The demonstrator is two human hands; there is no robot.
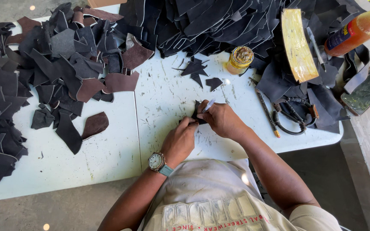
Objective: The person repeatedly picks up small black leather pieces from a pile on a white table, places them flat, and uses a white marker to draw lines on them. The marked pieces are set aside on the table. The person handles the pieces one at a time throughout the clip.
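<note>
My left hand (180,139) presses down on a small black leather piece (197,114) on the white table (159,98). My right hand (221,119) grips a silver pen (208,105) with its tip on that same piece. A wristwatch (156,161) with a teal strap sits on my left wrist. Both hands meet near the middle of the table's front half.
Heaps of black and brown leather cut-outs (65,60) cover the left and back of the table. A small glue jar (239,59), a yellow curved board (297,45), an orange bottle (356,30), scissors (294,115), a pencil (267,112) and a phone (367,90) lie at the right.
</note>
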